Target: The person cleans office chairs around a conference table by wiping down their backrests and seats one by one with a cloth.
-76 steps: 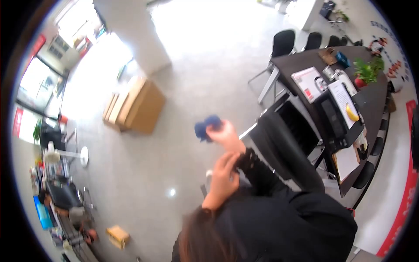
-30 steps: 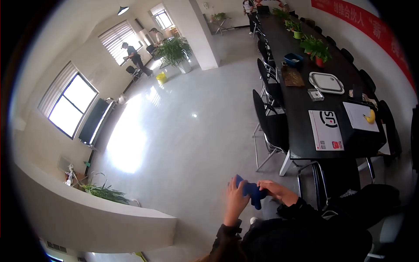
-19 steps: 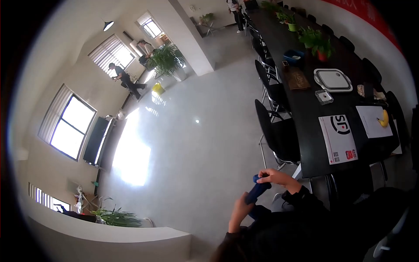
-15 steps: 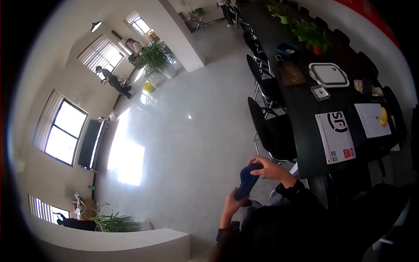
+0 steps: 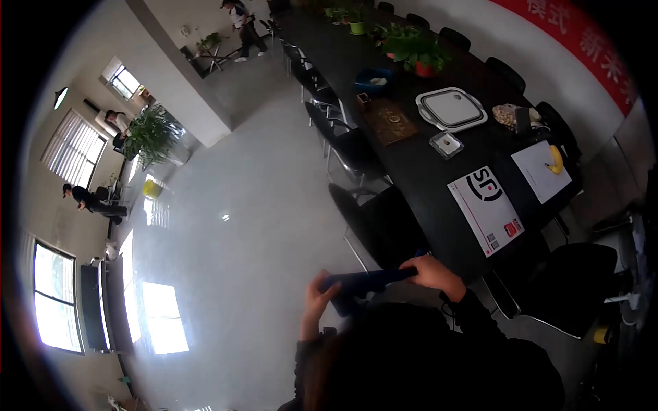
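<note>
A dark blue cloth-like item [image 5: 370, 279] is stretched between my two hands, low in the middle of the view. My left hand [image 5: 320, 296] grips its left end, fingers closed round it. At the other end, my right hand [image 5: 434, 274] pinches the fabric, near the seat of a black chair. Part of the item hangs down beside my left hand. My head and dark clothing hide what lies just below.
A long dark table [image 5: 411, 175] on the right bears a printed box [image 5: 485, 211], a paper [image 5: 538, 175] with a banana [image 5: 555, 159], a white tray [image 5: 451, 108] and plants. Black chairs [image 5: 377, 222] line it. People [image 5: 96, 204] stand far off. A pillar [image 5: 181, 75] rises behind.
The view has swung to the right, so the table sits further left. My hands have moved apart, and the blue item, earlier bunched and then upright, is now stretched sideways between them.
</note>
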